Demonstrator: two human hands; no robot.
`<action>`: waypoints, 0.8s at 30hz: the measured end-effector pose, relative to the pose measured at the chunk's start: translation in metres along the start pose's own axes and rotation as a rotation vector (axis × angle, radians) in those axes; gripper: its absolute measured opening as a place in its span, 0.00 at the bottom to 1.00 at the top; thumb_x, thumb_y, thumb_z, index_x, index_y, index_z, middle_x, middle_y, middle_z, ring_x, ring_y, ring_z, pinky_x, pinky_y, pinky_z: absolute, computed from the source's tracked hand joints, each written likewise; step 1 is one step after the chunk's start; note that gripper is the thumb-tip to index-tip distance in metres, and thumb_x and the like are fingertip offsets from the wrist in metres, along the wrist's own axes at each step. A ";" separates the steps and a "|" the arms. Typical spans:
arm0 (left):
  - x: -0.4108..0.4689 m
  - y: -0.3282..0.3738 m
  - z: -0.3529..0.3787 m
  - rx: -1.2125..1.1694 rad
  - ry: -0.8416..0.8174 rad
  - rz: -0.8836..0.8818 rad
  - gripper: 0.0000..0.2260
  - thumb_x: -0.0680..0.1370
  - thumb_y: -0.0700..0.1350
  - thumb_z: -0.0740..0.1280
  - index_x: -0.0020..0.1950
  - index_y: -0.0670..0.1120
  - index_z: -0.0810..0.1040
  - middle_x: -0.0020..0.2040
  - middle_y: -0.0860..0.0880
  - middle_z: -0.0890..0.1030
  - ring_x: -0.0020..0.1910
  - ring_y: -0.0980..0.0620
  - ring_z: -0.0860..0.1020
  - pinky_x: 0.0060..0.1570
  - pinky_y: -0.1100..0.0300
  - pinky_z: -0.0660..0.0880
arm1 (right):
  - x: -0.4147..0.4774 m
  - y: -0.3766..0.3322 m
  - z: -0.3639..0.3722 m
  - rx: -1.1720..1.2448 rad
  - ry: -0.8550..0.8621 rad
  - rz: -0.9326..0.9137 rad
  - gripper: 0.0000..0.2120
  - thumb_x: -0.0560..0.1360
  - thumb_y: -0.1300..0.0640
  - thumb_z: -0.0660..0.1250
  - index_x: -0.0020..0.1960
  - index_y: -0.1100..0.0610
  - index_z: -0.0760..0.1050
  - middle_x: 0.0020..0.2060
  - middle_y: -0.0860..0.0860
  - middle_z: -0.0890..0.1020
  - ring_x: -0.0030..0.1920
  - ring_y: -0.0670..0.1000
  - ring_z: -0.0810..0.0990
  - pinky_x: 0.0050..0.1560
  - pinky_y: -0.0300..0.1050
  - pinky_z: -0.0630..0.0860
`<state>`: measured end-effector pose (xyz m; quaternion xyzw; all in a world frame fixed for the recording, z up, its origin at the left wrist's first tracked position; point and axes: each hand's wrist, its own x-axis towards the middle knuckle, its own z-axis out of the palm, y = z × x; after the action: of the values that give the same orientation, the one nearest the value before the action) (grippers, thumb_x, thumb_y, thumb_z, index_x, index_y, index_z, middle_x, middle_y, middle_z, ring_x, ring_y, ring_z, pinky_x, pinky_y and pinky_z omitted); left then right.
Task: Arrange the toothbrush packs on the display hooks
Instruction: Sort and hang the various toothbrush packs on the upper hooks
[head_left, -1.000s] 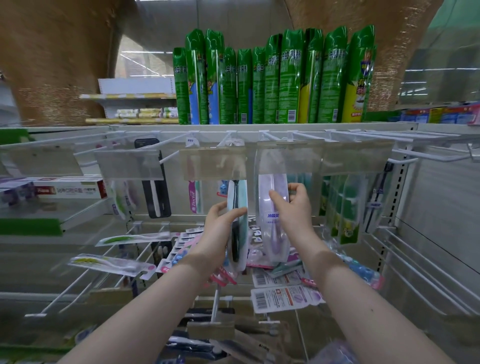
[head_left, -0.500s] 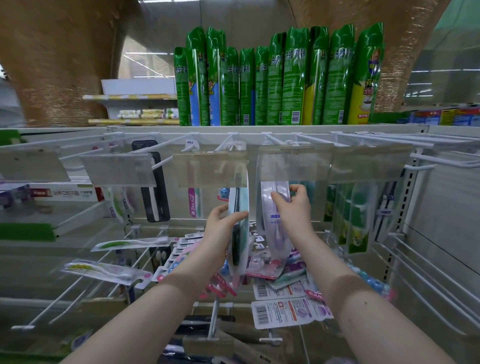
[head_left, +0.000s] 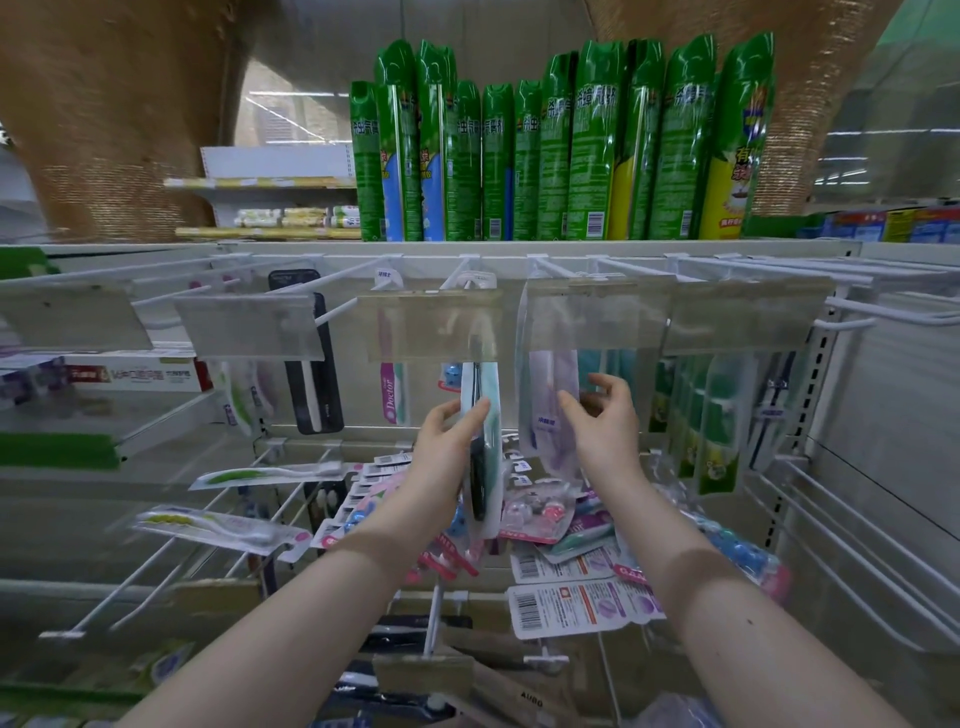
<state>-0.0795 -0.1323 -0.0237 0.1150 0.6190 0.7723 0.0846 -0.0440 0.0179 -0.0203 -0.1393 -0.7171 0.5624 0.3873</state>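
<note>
A teal and black toothbrush pack (head_left: 482, 452) hangs edge-on from a white hook (head_left: 462, 275) in the top row, and my left hand (head_left: 449, 441) grips its left side. Just to the right hangs a clear pack with a purple toothbrush (head_left: 550, 410). My right hand (head_left: 602, 421) is beside that pack's right edge, fingers spread, thumb touching it. Green toothbrush packs (head_left: 711, 421) hang further right. Several loose packs (head_left: 561, 561) lie in a heap on the lower hooks beneath my hands.
Clear price-tag holders (head_left: 431, 325) front the top hooks. Green spray cans (head_left: 561, 150) stand on the shelf above. A black pack (head_left: 311, 374) and a pink pack (head_left: 388, 395) hang at left. Bare white hooks (head_left: 857, 561) stick out at lower right; toothpaste boxes (head_left: 130, 374) sit left.
My right hand has let go of the purple pack and opened beside it; the pack now hangs by itself. The left hand has stayed on the teal pack.
</note>
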 end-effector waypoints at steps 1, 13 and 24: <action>-0.001 -0.001 0.000 0.000 0.001 -0.010 0.23 0.74 0.56 0.68 0.66 0.49 0.70 0.62 0.46 0.75 0.61 0.44 0.75 0.64 0.44 0.70 | -0.002 0.001 -0.002 -0.018 0.011 -0.002 0.22 0.76 0.55 0.67 0.66 0.57 0.65 0.60 0.52 0.74 0.59 0.51 0.74 0.60 0.45 0.71; -0.028 -0.012 0.004 -0.001 -0.027 0.027 0.13 0.79 0.43 0.65 0.63 0.47 0.69 0.51 0.45 0.79 0.52 0.44 0.80 0.54 0.49 0.76 | -0.057 -0.018 0.002 0.130 -0.233 0.044 0.18 0.76 0.53 0.66 0.64 0.53 0.67 0.51 0.49 0.78 0.53 0.48 0.78 0.55 0.44 0.76; -0.045 -0.019 0.003 -0.010 -0.069 -0.027 0.04 0.79 0.42 0.63 0.52 0.44 0.71 0.47 0.42 0.79 0.42 0.46 0.79 0.38 0.53 0.75 | -0.080 -0.016 -0.003 0.177 -0.302 0.082 0.08 0.78 0.62 0.62 0.56 0.55 0.70 0.49 0.54 0.81 0.48 0.50 0.81 0.47 0.41 0.79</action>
<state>-0.0355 -0.1381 -0.0446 0.1325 0.6134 0.7698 0.1170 0.0150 -0.0365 -0.0375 -0.0475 -0.7087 0.6531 0.2627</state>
